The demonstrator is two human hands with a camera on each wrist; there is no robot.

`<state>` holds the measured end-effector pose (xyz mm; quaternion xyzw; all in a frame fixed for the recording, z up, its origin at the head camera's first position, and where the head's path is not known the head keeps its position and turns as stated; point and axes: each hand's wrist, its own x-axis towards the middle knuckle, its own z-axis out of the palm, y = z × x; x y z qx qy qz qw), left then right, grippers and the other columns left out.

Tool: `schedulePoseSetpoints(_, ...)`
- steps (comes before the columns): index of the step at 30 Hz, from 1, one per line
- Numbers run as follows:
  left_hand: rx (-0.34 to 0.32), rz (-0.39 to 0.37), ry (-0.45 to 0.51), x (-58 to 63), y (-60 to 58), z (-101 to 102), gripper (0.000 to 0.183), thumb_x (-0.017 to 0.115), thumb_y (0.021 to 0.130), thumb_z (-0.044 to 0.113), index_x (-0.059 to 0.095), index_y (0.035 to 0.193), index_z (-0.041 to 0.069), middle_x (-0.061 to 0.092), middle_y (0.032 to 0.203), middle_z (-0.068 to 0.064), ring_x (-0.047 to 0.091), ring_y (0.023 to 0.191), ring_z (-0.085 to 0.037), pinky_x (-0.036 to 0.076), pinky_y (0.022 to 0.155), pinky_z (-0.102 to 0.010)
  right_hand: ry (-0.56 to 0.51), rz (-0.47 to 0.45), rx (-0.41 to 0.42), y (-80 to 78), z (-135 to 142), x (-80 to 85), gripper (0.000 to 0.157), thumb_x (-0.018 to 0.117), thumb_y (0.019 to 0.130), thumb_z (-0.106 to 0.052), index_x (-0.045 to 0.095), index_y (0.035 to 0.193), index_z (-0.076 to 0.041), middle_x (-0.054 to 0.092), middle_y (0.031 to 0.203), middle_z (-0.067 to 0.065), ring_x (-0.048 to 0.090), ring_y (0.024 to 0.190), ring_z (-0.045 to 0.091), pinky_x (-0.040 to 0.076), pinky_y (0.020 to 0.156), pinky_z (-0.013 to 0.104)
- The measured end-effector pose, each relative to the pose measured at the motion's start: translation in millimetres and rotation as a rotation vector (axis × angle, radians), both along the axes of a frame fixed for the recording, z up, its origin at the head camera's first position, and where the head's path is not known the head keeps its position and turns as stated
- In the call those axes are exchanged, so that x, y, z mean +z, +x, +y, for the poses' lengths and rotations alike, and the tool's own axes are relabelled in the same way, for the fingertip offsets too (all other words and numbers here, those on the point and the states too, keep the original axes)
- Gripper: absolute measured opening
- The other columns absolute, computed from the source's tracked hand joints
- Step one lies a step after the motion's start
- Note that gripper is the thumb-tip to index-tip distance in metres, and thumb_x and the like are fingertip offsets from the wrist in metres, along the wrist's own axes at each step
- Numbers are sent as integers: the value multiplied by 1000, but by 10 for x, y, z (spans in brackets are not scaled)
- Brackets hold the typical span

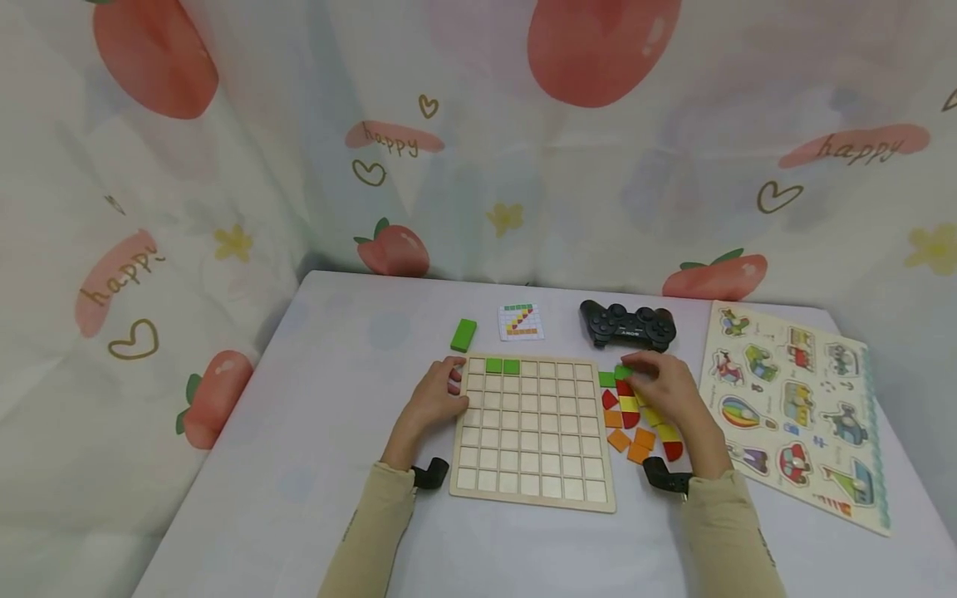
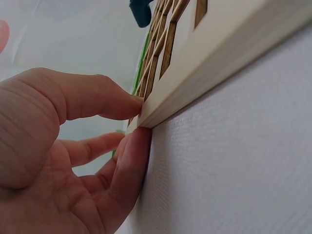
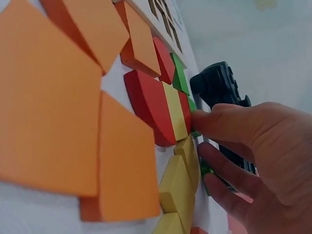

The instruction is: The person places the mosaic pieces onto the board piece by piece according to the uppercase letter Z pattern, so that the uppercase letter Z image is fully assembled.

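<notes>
My left hand (image 1: 431, 404) is at the upper left edge of a wooden grid board (image 1: 532, 503). In the left wrist view the thumb lies on top of the board's rim (image 2: 204, 68) and fingers press its side from below. Two green squares (image 1: 503, 365) lie in the board's top row. My right hand (image 1: 668, 394) pinches a green block (image 1: 621, 373) beyond the board's right edge; its index finger is hidden behind the thumb in the right wrist view. Around it lie red pieces (image 3: 153, 105), yellow blocks (image 3: 178, 180) and orange squares (image 3: 48, 107).
Behind the board lie a green block (image 1: 463, 335) and a small pattern card (image 1: 521, 322) with coloured shapes. A black game controller (image 1: 628, 326) sits behind the right hand. At the right, a picture puzzle board (image 1: 796, 415) reaches under the right forearm's side.
</notes>
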<state>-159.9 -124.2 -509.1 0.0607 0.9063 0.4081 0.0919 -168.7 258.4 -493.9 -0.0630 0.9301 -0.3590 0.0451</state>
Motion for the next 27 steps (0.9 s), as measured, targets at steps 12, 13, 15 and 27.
schedulePoseSetpoints(12,1,-7,-21,-17,-13,21,64,70,78,5,49,139,5,52,104,-7,57,91,-19,47,76,-33,-33,96,-7,-14,-105,24,33,70,88,-3,64,120,3,64,116,23,55,107,39,43,96,55)
schedulePoseSetpoints(13,1,-9,-23,-20,-12,22,65,70,78,5,49,139,5,52,104,-7,57,91,-19,47,76,-33,-51,113,-4,-25,-143,26,33,70,87,-2,65,119,4,65,115,23,56,106,39,44,95,55)
schedulePoseSetpoints(15,3,-14,-26,-24,-10,24,65,70,78,4,49,139,5,52,104,-7,56,91,-19,47,75,-32,-80,143,10,-47,-243,19,32,71,86,-1,65,117,4,66,113,23,58,105,38,46,93,54)
schedulePoseSetpoints(27,21,-28,-15,-10,-7,24,65,72,78,3,49,139,5,52,104,-7,56,90,-19,47,74,-32,-232,149,184,-169,-1066,-91,30,75,84,-3,69,112,2,70,107,16,65,100,32,49,87,48)
